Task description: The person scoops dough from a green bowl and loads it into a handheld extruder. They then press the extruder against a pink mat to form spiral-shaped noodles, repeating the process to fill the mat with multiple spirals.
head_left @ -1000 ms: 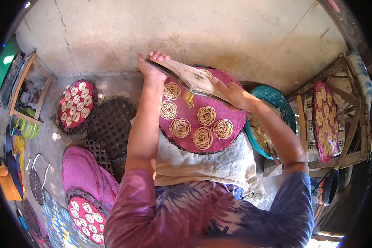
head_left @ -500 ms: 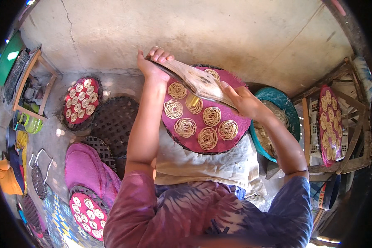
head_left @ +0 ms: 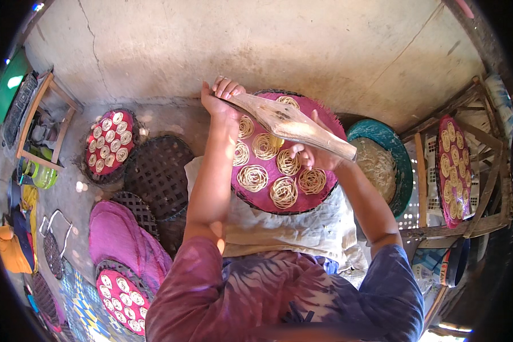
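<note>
A long wooden press is being held across a round pink-covered tray, one end gripped by the left hand and the other by the right hand. The left fingers are being curled tightly round the narrow end, pressed together with their tips showing above the wood. The right hand is being kept beneath the thicker end, and whether its fingers are closed round the wood cannot be told, since the press is covering most of them. The tool is being held level above the tray's middle, apparently so that noodle strands fall onto the cloth in separate coils.

Seven noodle coils can be counted on the tray (one more may be hidden under the press). The tray is being steadied on the lap, on a pale cloth, which is keeping it within both arms' reach.

To the right, one teal basin of pale dough is being kept near the right elbow. Further right, one filled tray is being rested on a wooden rack, presumably for drying. To the left, two more filled trays and are lying on the floor, with dark woven trays stacked between them.
</note>
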A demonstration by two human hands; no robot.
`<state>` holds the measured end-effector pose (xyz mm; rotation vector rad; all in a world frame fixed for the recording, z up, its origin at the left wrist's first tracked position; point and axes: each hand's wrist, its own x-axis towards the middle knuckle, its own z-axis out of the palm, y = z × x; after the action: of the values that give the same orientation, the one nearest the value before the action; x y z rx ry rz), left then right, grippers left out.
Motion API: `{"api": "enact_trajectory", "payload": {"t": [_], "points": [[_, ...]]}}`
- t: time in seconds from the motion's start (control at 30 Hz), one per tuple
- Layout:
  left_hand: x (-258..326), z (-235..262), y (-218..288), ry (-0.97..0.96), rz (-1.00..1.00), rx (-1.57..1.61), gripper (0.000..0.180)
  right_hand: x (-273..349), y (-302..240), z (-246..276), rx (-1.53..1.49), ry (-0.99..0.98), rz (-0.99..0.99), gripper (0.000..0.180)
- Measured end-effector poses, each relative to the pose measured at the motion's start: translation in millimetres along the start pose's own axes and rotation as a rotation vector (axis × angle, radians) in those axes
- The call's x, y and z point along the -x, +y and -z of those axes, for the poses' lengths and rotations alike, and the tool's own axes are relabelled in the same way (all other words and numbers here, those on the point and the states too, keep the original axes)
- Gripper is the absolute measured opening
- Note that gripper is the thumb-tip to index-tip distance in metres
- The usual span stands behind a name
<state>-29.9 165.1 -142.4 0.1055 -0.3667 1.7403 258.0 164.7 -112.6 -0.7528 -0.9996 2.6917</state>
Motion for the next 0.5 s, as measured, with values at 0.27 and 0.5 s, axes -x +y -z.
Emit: {"api": "enact_trajectory", "payload": {"t": [0.27, 0.5], "points": [[0, -9, 14, 0.040, -0.236, -0.069, 0.052, -21, -1, 7, 0.310, 0.050, -0.104, 0.071], [2, -74, 20, -0.296, -0.095, -0.077, 0.056, -39, 4, -33, 1.804, 0.380, 0.642, 0.041]]}}
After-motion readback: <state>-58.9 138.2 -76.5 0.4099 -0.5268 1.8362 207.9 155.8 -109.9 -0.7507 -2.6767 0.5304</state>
